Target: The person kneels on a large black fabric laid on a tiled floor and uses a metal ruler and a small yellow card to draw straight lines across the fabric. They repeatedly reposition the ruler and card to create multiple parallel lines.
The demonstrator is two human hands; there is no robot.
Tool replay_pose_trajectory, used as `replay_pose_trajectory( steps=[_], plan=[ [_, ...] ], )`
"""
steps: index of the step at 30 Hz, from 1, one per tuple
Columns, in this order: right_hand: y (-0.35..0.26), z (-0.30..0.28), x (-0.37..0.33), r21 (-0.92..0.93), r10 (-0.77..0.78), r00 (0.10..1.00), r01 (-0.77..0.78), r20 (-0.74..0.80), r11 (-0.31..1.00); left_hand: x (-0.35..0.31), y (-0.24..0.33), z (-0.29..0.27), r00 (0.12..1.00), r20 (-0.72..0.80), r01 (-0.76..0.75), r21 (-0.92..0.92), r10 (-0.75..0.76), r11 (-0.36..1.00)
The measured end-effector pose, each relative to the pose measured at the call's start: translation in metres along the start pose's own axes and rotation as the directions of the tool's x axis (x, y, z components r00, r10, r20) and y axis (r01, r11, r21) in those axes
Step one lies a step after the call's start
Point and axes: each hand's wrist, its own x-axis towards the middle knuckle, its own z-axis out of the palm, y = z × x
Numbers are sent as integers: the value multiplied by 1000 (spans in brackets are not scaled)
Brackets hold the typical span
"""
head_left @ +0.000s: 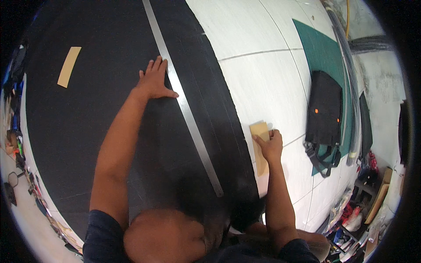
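A long metal ruler lies slantwise across a wide sheet of black fabric. My left hand is open and flat on the fabric, with its thumb and fingertips at the ruler's left edge. To the right, just past the fabric's edge, my right hand is closed on a tan cardboard piece, thumb across its face and fingers curled at its far side. That piece is over the white floor, and I cannot tell whether it touches it. Another tan cardboard strip rests on the fabric at the far left.
White tiles run along the fabric's right side. Beyond them a black bag with straps lies partly on a green mat. Clutter is piled at the lower right, and mixed items line the left edge.
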Motion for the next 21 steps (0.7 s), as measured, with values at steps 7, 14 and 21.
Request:
replay_pose_trajectory(
  steps=[7, 14, 21],
  plan=[
    [-54, -16, 44, 372, -177, 983, 178, -38, 911, -3, 5, 3, 1000, -19, 2, -20, -2, 1000],
    [-244, 30, 132, 567, -414, 907, 303, 75, 766, -3, 8, 0, 1000, -18, -4, -56, 3, 998],
    [-329, 104, 154, 411, -362, 928, 365, -87, 835, -5, 5, 5, 999, -51, -17, -49, 14, 999]
  ],
)
